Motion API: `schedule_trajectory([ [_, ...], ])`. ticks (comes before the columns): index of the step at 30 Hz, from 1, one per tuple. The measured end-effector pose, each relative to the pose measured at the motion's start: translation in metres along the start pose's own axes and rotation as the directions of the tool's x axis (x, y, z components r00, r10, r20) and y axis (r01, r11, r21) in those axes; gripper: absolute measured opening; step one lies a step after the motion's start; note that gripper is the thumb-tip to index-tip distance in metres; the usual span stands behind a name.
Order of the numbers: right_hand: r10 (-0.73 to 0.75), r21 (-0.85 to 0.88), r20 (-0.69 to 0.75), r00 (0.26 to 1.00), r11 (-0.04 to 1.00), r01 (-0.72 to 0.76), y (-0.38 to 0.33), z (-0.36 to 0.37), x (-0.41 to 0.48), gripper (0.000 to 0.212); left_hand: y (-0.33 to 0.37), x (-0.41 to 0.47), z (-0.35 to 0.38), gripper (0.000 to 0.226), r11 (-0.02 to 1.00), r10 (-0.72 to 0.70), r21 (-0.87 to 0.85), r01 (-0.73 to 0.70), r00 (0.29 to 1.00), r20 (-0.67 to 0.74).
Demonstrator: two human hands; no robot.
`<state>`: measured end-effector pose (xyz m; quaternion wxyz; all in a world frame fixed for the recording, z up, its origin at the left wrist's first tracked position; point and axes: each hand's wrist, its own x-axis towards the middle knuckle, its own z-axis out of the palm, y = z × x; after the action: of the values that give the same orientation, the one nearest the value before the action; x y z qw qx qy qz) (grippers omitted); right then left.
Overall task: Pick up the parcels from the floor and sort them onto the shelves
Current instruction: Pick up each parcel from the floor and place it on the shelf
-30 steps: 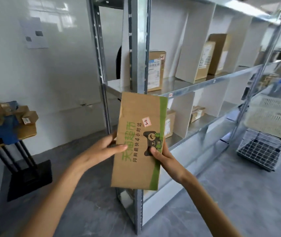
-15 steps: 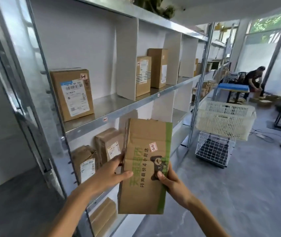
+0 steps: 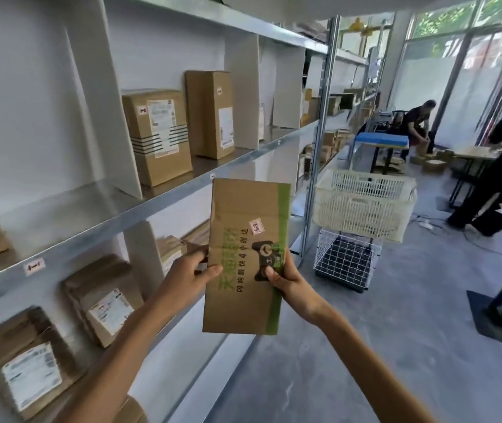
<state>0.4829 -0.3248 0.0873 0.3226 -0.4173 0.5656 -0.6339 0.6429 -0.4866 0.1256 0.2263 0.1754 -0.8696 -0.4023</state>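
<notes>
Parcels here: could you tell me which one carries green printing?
The held parcel, gripped by the left hand and right hand; the shelved boxes are plain brown.

The view swings right along the shelves (image 3: 164,196), now showing further bays, a basket (image 3: 362,206) and two people; the parcel (image 3: 245,257) rides slightly higher.

Parcel sorting depot, metal shelves (image 3: 164,193) of labelled cardboard boxes (image 3: 158,135), plastic basket (image 3: 365,203), concrete floor (image 3: 365,346)

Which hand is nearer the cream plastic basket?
Right. The right hand grips the parcel on the side facing the basket; the left hand holds the opposite, shelf-side edge.
</notes>
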Motion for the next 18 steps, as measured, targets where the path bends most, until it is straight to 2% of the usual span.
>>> schedule_trajectory([
  [4,-0.01,0.039,-0.001,1.0,0.999,0.01,0.003,-0.049,0.019,0.063,0.017,0.039,0.028,0.032,0.999,0.036,0.011,-0.036,0.999,-0.028],
  [10,-0.003,0.016,0.066,0.998,1.0,0.002,0.005,-0.136,0.054,0.062,0.029,0.107,0.087,0.018,0.999,0.05,0.022,-0.048,0.991,-0.122],
  [16,0.013,-0.04,0.116,0.993,0.999,-0.009,0.004,-0.239,0.089,0.063,0.052,0.172,0.157,0.02,0.999,-0.022,-0.04,0.015,0.981,-0.191],
  [18,0.008,-0.044,0.09,0.996,0.999,-0.004,0.007,-0.271,0.099,0.061,0.06,0.193,0.18,0.02,0.999,-0.046,-0.034,0.039,0.974,-0.223],
])
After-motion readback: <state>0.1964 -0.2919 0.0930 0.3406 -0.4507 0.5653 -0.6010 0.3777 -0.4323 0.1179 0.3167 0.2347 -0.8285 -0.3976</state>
